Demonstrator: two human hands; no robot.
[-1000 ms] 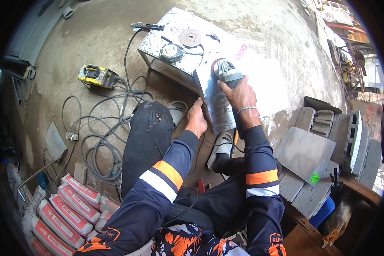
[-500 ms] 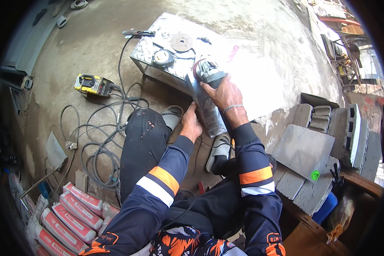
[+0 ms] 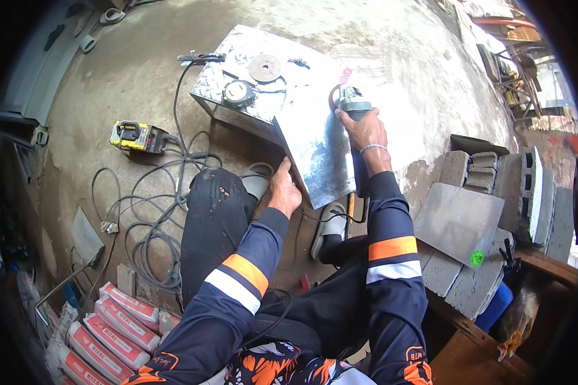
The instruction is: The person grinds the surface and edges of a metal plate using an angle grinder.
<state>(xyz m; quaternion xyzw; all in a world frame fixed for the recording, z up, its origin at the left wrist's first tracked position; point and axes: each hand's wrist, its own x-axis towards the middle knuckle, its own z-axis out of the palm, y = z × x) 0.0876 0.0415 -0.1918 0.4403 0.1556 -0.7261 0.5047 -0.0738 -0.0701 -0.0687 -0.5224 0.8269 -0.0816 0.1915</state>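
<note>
My right hand (image 3: 368,133) is closed around the body of an angle grinder (image 3: 356,102), whose disc sits by the right edge of a shiny metal sheet (image 3: 321,157). The sheet slopes from a metal-topped box-like stand (image 3: 247,46) toward my knees. At the sheet's lower left edge, my left hand (image 3: 284,191) grips it, with some fingertips hidden behind. On the stand lie a round tape measure (image 3: 238,94), a loose abrasive disc (image 3: 264,68) and an electrode holder (image 3: 201,58) on a black cable. Strong glare washes out the area right of the grinder.
A yellow and black welding machine (image 3: 138,136) stands left, with coiled cables (image 3: 149,240) on the floor. Red and white bags (image 3: 103,343) are stacked lower left. At right are concrete blocks (image 3: 455,168) and a flat grey plate (image 3: 459,221). My slippered feet rest beneath the sheet.
My right hand and the grinder have moved to the right, away from the sheet's left side. More of the sheet's face now shows. My left hand stays at its edge.
</note>
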